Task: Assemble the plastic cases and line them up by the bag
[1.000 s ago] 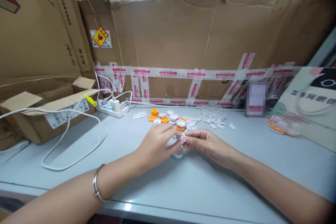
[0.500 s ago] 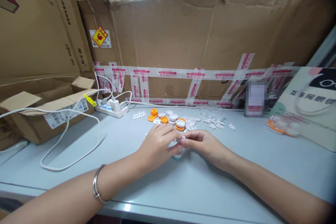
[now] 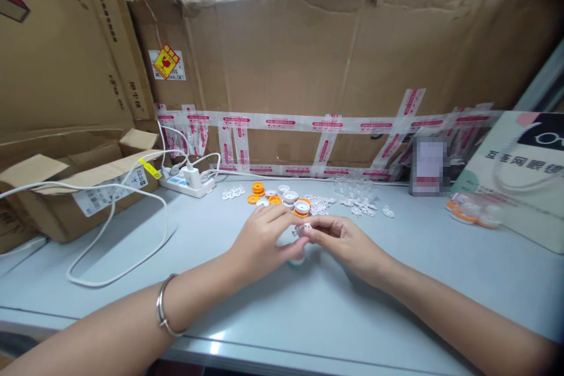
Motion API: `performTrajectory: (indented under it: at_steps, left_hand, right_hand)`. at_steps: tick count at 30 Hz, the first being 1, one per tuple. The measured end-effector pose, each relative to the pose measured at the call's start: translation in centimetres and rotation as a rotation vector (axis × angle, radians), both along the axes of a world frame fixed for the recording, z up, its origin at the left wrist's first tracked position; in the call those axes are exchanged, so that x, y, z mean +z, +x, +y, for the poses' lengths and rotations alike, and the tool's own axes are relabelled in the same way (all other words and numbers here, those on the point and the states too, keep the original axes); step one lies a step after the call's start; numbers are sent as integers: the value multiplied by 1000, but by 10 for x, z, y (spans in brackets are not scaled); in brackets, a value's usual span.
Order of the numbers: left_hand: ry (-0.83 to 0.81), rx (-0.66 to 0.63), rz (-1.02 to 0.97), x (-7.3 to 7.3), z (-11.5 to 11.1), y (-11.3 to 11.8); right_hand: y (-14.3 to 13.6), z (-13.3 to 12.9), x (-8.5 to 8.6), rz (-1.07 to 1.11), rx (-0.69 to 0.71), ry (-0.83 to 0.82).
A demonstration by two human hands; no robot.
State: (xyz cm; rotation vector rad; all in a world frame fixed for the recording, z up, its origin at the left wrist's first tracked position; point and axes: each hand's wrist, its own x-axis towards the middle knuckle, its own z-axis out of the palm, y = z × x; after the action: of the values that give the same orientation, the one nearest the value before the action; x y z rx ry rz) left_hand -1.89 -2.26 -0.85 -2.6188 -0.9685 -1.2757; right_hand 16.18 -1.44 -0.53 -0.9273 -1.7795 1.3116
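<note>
My left hand (image 3: pixel 264 241) is closed, thumb and fingertips around a small white plastic piece with holes (image 3: pixel 306 227). From the other side my right hand (image 3: pixel 348 244) pinches the same piece between thumb and index finger. The fingers hide most of it, and its exact kind cannot be made out. Just beneath the left thumb, a round piece with a teal rim (image 3: pixel 296 262) rests on the table, partly covered. Close behind the hands, white and orange round cases (image 3: pixel 302 208) sit in a loose group, some stacked.
Flat white perforated parts (image 3: pixel 321 204) and clear round pieces (image 3: pixel 352 185) lie behind the hands. A power strip (image 3: pixel 187 183) with white cables (image 3: pixel 101 285) and an open carton (image 3: pixel 97 188) are at left. Orange-rimmed clear pieces (image 3: pixel 473 214) lie at right by a printed bag (image 3: pixel 520 188).
Both hands stay together in nearly the same place. The white piece between the fingertips has turned slightly and shows more, with the left fingers a little wider around it.
</note>
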Motion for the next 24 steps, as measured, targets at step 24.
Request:
performTrajectory:
  at_steps: [24]
  left_hand:
    - [-490,-94,252,-6,10,-13]
  right_hand:
    - [6,3,-8,-247,29,423]
